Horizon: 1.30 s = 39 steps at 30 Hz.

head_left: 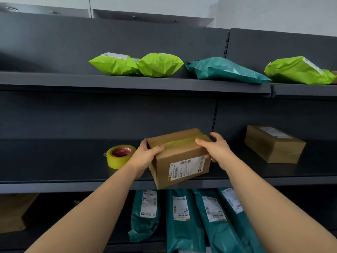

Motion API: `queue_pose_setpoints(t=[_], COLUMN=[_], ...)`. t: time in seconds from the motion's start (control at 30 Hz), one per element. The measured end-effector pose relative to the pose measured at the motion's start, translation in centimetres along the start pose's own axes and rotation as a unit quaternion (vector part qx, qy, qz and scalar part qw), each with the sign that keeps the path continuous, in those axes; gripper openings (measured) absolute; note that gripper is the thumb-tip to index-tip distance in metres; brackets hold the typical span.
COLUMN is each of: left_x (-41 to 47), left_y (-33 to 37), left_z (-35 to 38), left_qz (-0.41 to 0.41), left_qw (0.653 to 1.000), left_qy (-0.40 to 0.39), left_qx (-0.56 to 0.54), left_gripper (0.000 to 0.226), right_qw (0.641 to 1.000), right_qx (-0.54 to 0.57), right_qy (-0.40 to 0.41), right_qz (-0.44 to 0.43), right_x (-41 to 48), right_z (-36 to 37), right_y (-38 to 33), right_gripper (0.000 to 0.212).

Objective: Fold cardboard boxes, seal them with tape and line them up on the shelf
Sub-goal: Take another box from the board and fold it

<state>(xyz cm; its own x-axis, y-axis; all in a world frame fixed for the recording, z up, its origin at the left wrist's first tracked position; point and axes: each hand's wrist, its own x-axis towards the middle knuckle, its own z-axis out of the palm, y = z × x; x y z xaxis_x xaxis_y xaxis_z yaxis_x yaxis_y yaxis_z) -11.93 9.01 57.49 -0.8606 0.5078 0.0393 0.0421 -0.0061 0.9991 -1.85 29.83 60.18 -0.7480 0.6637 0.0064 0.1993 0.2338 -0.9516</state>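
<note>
A sealed brown cardboard box [179, 161] with a white shipping label on its front and yellowish tape across its top is at the front edge of the middle shelf [54, 186]. My left hand [145, 155] grips its left end, thumb on top. My right hand [214, 148] grips its right end, fingers curled over the top and far side. The box is tilted, its near corner past the shelf edge. A roll of yellow tape [120, 156] with a red core lies on the shelf to the left. A second sealed box [273, 144] sits on the same shelf at the right.
The upper shelf [127, 82] carries light-green mailer bags [113, 63] and a teal mailer bag [226, 70]. Below, several teal mailer bags [184, 216] stand upright. Another cardboard box [14, 210] sits at the lower left.
</note>
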Motion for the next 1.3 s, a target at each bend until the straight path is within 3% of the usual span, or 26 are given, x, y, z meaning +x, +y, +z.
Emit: queue_pose_setpoints(t=[0.1, 0.23, 0.37, 0.53, 0.9, 1.03, 1.2, 1.3], left_x=[0.5, 1.2, 2.7, 4.6, 6.8, 6.1, 4.8, 4.5], left_y=[0.1, -0.1, -0.1, 0.0, 0.2, 0.2, 0.6, 1.1], left_z=[-0.2, -1.2, -2.8, -3.3, -2.1, -2.5, -3.1, -3.2], left_qz=[-0.016, -0.037, -0.079, -0.106, -0.122, -0.108, -0.095, -0.091], left_qw=[0.999, 0.990, 0.975, 0.975, 0.973, 0.978, 0.986, 0.986], left_qy=[0.017, 0.081, 0.141, 0.133, 0.142, 0.170, 0.120, 0.127], left_qx=[-0.042, -0.110, -0.151, -0.143, -0.139, -0.048, -0.072, -0.052], left_gripper=[0.043, 0.062, 0.057, 0.052, 0.043, 0.055, 0.032, 0.039], right_qw=[0.999, 0.998, 0.995, 0.992, 0.992, 0.993, 0.996, 0.997], right_qx=[0.003, 0.000, 0.029, 0.018, 0.045, 0.038, 0.020, 0.009], right_qy=[-0.021, -0.030, -0.073, -0.094, -0.079, -0.066, -0.012, 0.000], right_qz=[0.036, 0.051, 0.066, 0.080, 0.088, 0.091, 0.087, 0.075], right_x=[0.8, 1.5, 2.3, 3.7, 5.3, 5.3, 5.0, 4.6], right_z=[0.3, 0.9, 2.0, 2.4, 2.3, 2.4, 2.1, 1.9], right_y=[-0.4, -0.4, 0.0, -0.1, 0.5, 0.2, -1.5, -2.4], right_gripper=[0.052, 0.031, 0.029, 0.026, 0.025, 0.029, 0.021, 0.023])
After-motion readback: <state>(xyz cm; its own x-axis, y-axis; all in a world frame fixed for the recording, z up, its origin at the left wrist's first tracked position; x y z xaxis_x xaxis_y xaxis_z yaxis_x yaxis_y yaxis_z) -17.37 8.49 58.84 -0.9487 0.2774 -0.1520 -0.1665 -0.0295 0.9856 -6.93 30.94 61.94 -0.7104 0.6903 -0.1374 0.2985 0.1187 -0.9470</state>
